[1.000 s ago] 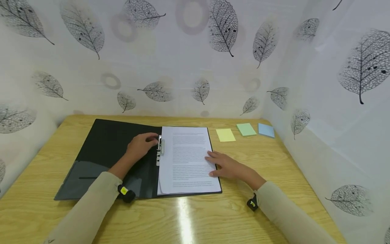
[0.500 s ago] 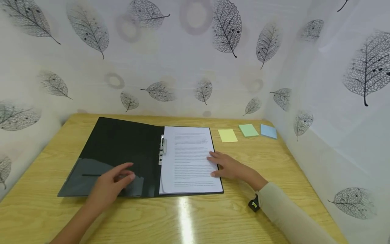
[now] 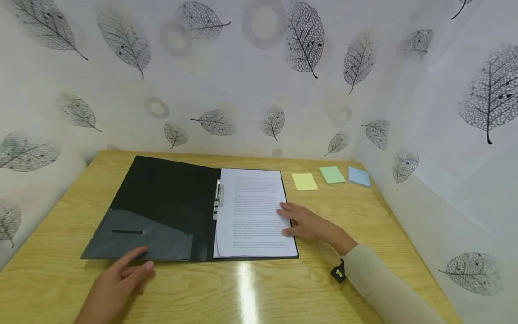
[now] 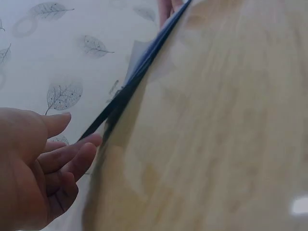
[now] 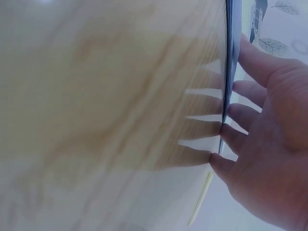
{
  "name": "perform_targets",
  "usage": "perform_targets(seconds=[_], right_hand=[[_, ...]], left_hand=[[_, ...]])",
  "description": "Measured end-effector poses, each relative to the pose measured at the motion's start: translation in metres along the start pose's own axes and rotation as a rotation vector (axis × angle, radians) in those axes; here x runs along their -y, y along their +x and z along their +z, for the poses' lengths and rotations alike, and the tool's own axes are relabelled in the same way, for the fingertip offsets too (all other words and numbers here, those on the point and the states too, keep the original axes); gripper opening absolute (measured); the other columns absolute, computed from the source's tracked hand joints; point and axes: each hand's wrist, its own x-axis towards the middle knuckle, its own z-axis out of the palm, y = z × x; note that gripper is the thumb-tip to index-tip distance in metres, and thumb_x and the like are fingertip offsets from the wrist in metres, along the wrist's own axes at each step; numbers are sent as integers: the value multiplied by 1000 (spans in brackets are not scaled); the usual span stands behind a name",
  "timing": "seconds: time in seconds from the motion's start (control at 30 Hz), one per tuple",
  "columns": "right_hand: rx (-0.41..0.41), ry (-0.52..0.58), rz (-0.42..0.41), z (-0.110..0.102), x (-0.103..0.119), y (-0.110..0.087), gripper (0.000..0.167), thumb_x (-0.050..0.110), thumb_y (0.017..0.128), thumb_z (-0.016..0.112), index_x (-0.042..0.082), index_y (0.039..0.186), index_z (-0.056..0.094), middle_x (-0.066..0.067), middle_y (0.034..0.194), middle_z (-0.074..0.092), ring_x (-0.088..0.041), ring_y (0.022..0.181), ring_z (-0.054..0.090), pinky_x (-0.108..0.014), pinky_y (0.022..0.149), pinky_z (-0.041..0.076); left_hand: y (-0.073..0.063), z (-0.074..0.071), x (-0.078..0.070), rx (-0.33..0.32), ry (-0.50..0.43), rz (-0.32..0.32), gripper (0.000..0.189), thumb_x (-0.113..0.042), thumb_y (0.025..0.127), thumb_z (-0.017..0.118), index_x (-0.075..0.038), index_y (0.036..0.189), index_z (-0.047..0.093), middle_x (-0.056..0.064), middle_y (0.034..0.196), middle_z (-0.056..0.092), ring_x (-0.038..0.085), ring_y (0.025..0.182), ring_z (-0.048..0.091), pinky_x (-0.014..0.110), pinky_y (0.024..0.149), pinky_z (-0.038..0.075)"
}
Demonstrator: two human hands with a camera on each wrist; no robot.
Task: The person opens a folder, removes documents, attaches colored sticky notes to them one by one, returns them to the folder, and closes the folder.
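Note:
A black folder [image 3: 158, 207] lies open flat on the wooden table [image 3: 259, 288], with a stack of printed pages [image 3: 252, 211] on its right half under a metal clip [image 3: 217, 200]. My right hand [image 3: 301, 220] rests with straight fingers on the right edge of the pages; the right wrist view shows its fingertips [image 5: 236, 120] against the folder's edge [image 5: 228, 72]. My left hand [image 3: 121, 276] hovers relaxed and empty near the folder's front left edge [image 4: 130, 91], holding nothing.
Three sticky note pads lie in a row at the back right: yellow [image 3: 304, 181], green [image 3: 332, 174], blue [image 3: 358, 176]. Leaf-patterned walls [image 3: 259, 76] close the table in at the back and on both sides.
My left hand left the metal clip and drew back toward me across the left cover to the folder's front edge. The right hand stayed on the pages.

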Motion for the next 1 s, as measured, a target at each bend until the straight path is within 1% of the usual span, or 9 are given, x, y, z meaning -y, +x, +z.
perform_targets(seconds=[0.13,0.23,0.3,0.4,0.5,0.53,0.6,0.77,1.0], right_hand=[[-7,3,-1,1,-1,-1,73,39,98,65,6,156,35,-18,166,22,-44,153,16,-61,121,19],[-6,6,-2,1,-1,-1,73,38,98,65,6,156,35,-18,166,22,-44,153,16,-61,121,19],[-4,8,-5,2,-2,-1,73,39,98,65,6,157,34,-18,166,21,-44,153,16,-61,121,19],[-1,8,-11,2,-2,-1,74,39,98,64,6,157,34,-18,166,21,-44,153,16,-61,121,19],[-7,8,-16,2,-3,-1,74,38,98,65,5,157,34,-19,166,21,-45,152,16,-62,121,19],[-10,10,-11,1,-3,-2,73,37,98,65,6,157,34,-19,166,21,-45,153,16,-61,121,19],[-15,6,-2,2,-3,-2,73,36,98,66,5,156,35,-19,166,22,-44,152,17,-61,121,20],[10,1,-6,3,2,5,73,40,99,64,7,157,35,-17,166,21,-42,153,17,-58,122,20],[18,-72,55,-4,9,3,71,37,97,67,7,155,38,-17,165,26,-39,152,23,-55,122,24]], left_hand=[[1,3,2,6,-30,-19,108,-80,85,54,-13,162,19,-3,107,76,11,88,67,59,95,46],[-1,7,0,-24,-86,5,107,-76,87,56,-16,164,11,-1,110,75,9,90,69,60,103,42],[-4,10,-2,-53,-115,30,103,-73,89,55,-20,164,9,-2,114,74,5,91,69,50,104,45],[-8,16,-7,-110,-181,85,95,-65,93,57,-23,164,10,-1,112,74,2,91,69,29,92,52],[-10,23,-15,-133,-254,147,87,-57,96,59,-24,163,14,2,114,73,1,94,69,19,77,53],[-9,25,-18,-133,-274,159,85,-55,96,60,-25,163,16,4,115,73,2,94,70,19,77,54],[-6,30,-24,-126,-267,170,83,-56,95,60,-28,162,19,8,119,71,4,101,69,22,79,54],[-3,38,-35,-148,-175,111,79,-60,97,56,-31,161,22,16,129,66,14,108,67,26,80,53],[1,51,-47,-195,-107,201,64,-39,103,57,-28,159,28,4,88,73,8,73,59,25,63,44]])
